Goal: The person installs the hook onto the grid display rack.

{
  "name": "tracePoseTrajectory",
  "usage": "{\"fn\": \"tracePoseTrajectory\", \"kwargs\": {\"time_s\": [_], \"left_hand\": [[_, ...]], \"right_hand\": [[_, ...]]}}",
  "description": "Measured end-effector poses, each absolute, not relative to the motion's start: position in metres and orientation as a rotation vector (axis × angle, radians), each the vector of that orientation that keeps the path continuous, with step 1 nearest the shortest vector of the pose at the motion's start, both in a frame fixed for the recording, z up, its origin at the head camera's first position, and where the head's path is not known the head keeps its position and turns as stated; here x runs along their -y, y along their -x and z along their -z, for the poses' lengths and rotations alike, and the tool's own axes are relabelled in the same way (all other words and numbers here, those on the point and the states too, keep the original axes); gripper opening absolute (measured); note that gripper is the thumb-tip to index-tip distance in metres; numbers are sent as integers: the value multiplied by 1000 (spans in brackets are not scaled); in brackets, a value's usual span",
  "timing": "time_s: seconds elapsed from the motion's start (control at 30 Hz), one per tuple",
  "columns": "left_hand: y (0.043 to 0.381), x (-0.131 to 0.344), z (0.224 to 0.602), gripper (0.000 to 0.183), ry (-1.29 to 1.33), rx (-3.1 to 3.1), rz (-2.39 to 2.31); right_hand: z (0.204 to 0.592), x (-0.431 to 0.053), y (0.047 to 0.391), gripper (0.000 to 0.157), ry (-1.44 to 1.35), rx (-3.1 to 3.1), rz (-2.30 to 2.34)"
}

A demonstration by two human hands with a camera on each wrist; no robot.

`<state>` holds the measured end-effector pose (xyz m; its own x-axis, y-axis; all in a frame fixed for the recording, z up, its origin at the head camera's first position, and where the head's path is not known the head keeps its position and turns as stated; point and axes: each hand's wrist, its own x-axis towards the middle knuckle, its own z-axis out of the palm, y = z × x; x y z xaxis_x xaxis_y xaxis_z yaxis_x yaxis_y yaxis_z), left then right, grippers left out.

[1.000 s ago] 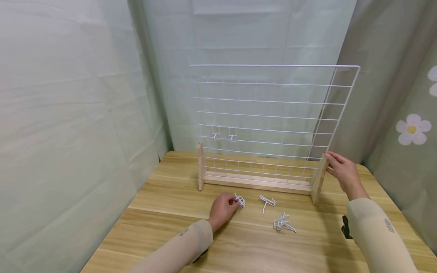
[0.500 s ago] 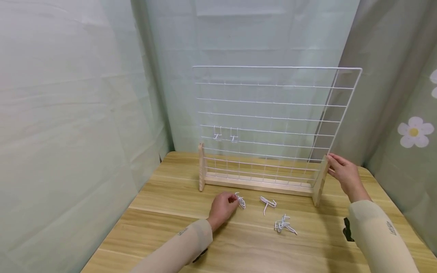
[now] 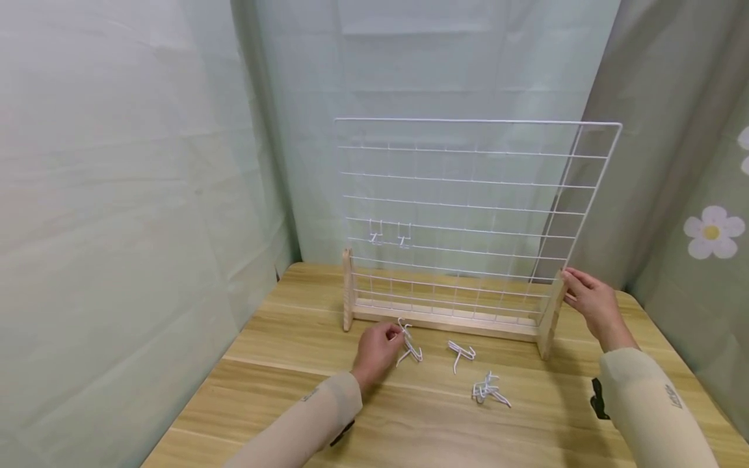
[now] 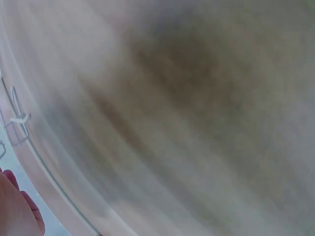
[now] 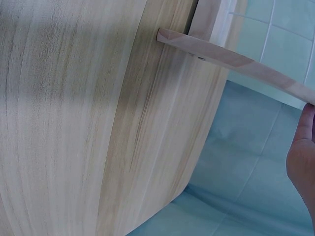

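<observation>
My left hand (image 3: 377,352) pinches a white wire hook (image 3: 402,327) between thumb and fingertips, just above the table. Close beside it lies another white hook (image 3: 413,353); where the two overlap is hard to tell. With its thumb and fingers, my right hand (image 3: 593,304) grips the top of the right wooden upright (image 3: 549,318), by the edge of the white wire grid (image 3: 491,185). In the right wrist view that hand (image 5: 302,160) is at the upright's upper end. Two hooks (image 3: 375,234) hang side by side on the grid's left part.
A single hook (image 3: 462,352) and a small tangle of hooks (image 3: 488,390) lie on the wooden table (image 3: 281,364) in front of the rack's wooden base (image 3: 445,320). Pale green cloth (image 3: 146,195) encloses the table's left and back.
My left hand has drawn one hook slightly up and left, apart from the hook lying beside it. My right hand stays on the upright. The head view has shifted slightly.
</observation>
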<state>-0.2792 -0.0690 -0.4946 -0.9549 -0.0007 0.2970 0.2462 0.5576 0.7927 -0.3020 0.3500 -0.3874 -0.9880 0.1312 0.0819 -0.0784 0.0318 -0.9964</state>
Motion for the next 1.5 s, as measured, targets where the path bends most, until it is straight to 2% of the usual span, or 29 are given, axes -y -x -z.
{"fn": "tracePoseTrajectory", "kwargs": {"time_s": [0.17, 0.43, 0.7, 0.9, 1.33, 1.5], "left_hand": [[284, 73, 491, 3, 162, 2498, 1343], [296, 80, 473, 6, 108, 2400, 1260], [311, 87, 455, 6, -13, 2344, 1172], [320, 89, 437, 3, -76, 2259, 1154], [336, 85, 409, 11, -162, 2194, 1143], [339, 84, 404, 12, -183, 2206, 1129]], "right_hand": [[388, -349, 301, 71, 89, 2252, -1983], [389, -350, 301, 64, 43, 2176, -2058], [391, -352, 302, 71, 59, 2212, -2038], [391, -352, 300, 66, 43, 2200, -2041], [389, -352, 302, 48, 3, 2108, -2105], [390, -351, 301, 56, 30, 2135, -2097]]}}
